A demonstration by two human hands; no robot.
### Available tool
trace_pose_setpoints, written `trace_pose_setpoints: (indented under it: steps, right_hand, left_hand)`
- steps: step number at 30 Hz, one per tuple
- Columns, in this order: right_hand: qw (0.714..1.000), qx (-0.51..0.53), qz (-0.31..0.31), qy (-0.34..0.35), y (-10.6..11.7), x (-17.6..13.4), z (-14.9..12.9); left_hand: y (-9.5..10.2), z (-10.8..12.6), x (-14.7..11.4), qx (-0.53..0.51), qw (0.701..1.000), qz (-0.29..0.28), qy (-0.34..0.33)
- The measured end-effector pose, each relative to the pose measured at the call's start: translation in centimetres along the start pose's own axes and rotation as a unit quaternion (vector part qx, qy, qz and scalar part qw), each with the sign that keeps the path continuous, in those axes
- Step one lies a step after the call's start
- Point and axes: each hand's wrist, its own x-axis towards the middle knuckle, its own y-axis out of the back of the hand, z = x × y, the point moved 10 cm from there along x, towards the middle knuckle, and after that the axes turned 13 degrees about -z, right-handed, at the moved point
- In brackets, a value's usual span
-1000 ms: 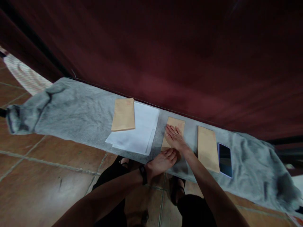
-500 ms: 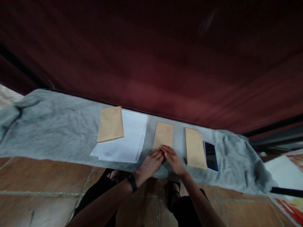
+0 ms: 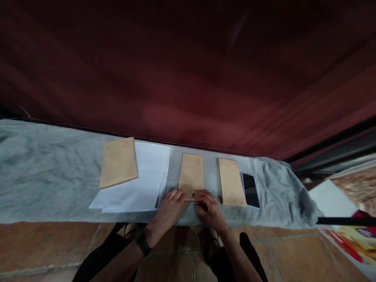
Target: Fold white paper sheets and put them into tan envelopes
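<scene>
A brown paper envelope (image 3: 190, 172) lies upright before me on a grey cloth, with a small red printed mark at its far right corner. My left hand (image 3: 172, 205) has its fingers closed on the near left corner. At the near right corner, the curled fingers and thumb of my right hand (image 3: 210, 209) grip the near edge. A small darker brown patch shows beside the right fingertips; I cannot tell what it is. Left of my hands are white paper sheets (image 3: 147, 172), partly under a stack of brown envelopes (image 3: 119, 162). Another brown envelope stack (image 3: 232, 182) lies to the right.
A phone (image 3: 250, 190) with a dark screen touches the right stack. The grey cloth (image 3: 58, 172) covers a long, narrow surface against a dark red upright panel (image 3: 182, 98). Below is a tiled floor (image 3: 47, 244). A colourful printed sheet (image 3: 352, 243) is at lower right.
My hands, which met over the envelope's near end, have moved apart to its two near corners. The envelope's near edge now shows between them. The whole view has shifted slightly.
</scene>
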Motion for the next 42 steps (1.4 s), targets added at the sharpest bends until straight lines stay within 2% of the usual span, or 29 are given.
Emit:
trace_pose_setpoints:
  steps: [2,8,12,16,19,21,23,25,27,32,36,39,42]
  right_hand:
    - [1.0,-0.008,0.008,-0.009,-0.1,0.0,0.3]
    - [0.998,-0.022,0.036,-0.051,0.0,0.3,1.8]
    - [0.995,-0.055,0.053,-0.062,0.2,0.6,1.9]
    - [0.988,-0.12,0.084,-0.054,0.3,0.6,0.6]
    - [0.983,-0.173,0.055,0.006,-1.4,0.8,-2.1]
    - [0.978,-0.207,0.02,0.033,-3.0,1.0,-3.6]
    - [0.971,-0.238,0.006,0.019,-4.0,1.0,-4.0]
    - [0.966,-0.259,0.012,-0.005,-4.3,1.0,-3.8]
    - [0.962,-0.273,0.017,-0.018,-4.2,0.8,-3.5]
    - [0.955,-0.293,0.016,-0.044,-3.3,-0.1,-2.5]
    - [0.947,-0.314,0.022,-0.059,-3.0,-0.9,-2.0]
    - [0.943,-0.324,0.046,-0.068,-3.0,-1.1,-1.9]
    - [0.938,-0.325,0.084,-0.084,-3.3,-0.9,-1.8]
  left_hand:
    - [-0.1,-0.1,0.0,0.013,1.0,-0.005,0.005]
    - [0.2,-1.6,0.7,-0.037,0.998,0.004,0.051]
    - [0.3,-1.8,1.1,-0.024,0.997,-0.003,0.074]
    - [0.4,-1.9,1.1,-0.01,0.993,0.002,0.116]
    - [-0.2,-1.7,1.0,-0.006,0.992,0.001,0.125]
    - [-0.8,-1.5,1.0,0.006,0.993,0.008,0.118]
    - [-1.6,-0.8,1.1,0.017,0.996,0.019,0.082]
    - [-2.4,0.1,1.2,0.023,0.999,0.021,0.034]
    - [-2.8,0.5,1.2,0.035,0.999,0.021,0.019]
    - [-2.4,-0.1,0.8,0.055,0.996,0.033,0.059]
    - [-2.2,-1.9,0.2,0.043,0.989,0.062,0.13]
    - [-2.1,-2.8,-0.1,0.014,0.983,0.09,0.157]
    - [-1.8,-3.2,0.3,-0.054,0.981,0.109,0.152]
